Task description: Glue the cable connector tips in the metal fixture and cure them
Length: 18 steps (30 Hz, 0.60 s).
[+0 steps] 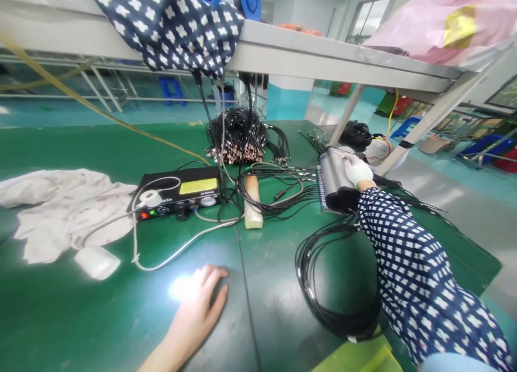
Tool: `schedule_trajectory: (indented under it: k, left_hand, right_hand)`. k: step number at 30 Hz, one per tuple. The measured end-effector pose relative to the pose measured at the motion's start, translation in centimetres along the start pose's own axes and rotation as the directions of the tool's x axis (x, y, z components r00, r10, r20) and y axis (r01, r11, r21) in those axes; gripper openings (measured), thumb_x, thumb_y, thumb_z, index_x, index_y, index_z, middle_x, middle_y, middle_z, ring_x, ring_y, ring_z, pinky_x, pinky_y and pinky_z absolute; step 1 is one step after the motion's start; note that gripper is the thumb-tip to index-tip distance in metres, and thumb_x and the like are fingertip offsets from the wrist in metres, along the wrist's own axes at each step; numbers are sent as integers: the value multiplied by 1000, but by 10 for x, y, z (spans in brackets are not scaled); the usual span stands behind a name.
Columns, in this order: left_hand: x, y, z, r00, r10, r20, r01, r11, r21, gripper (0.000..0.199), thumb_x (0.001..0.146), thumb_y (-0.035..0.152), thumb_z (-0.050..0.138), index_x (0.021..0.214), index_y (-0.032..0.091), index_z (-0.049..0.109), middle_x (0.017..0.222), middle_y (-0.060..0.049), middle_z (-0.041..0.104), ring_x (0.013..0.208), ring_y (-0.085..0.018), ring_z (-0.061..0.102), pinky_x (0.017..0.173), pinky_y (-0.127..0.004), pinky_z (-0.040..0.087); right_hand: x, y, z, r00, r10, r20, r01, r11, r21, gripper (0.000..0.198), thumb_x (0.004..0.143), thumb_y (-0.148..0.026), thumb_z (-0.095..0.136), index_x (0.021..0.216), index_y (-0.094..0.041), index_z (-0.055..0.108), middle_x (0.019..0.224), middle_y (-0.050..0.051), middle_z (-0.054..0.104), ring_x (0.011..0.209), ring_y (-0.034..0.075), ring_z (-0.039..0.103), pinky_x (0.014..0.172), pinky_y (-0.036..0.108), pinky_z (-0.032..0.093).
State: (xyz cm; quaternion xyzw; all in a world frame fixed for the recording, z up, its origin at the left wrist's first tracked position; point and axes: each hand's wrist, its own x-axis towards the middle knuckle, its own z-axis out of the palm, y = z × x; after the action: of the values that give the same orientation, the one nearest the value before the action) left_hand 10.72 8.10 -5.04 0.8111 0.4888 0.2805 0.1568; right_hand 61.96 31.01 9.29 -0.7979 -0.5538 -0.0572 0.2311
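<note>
Bare and palm down, my left hand (202, 302) is low over the green table, its fingers loosely bent and apart, with nothing in them. My right hand (357, 170), in a white glove, reaches out to the right and grips a silver-grey rounded block (334, 173) with a dark end. Its fingertips are partly hidden. Under the block is a flat comb-like rack (322, 191), where several thin black cables (291, 191) lie side by side. Nearer to me, a coil of black cable (311, 275) lies below my right forearm.
A black control box (181, 191) with a yellow label stands left of centre, beside a white cloth (76, 205). Behind are a tape-wrapped bar (252, 205) and a big bundle of black cables (238, 135). A metal shelf (323, 62) crosses above; yellow sheets (359, 356) lie in front.
</note>
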Motion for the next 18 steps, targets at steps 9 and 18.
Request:
schedule_trajectory:
  k: [9,18]
  left_hand:
    - [2,5,-5,1000,-17,22,18,1000,-8,15,95,26,47,108,23,53,106,-7,58,97,-22,56,83,-36,50]
    - [3,8,-6,999,-44,26,45,998,-38,14,94,27,48,107,24,53,105,-6,58,96,-22,55,81,-35,50]
  right_hand:
    - [-4,-6,-16,1000,-1,19,1,1000,-28,45,95,-43,46,135,-27,60,129,9,65,112,32,62,100,47,47]
    - [9,-8,-18,998,27,58,-22,997,-80,41,93,-38,52,131,-30,64,130,8,65,112,33,63,98,49,50]
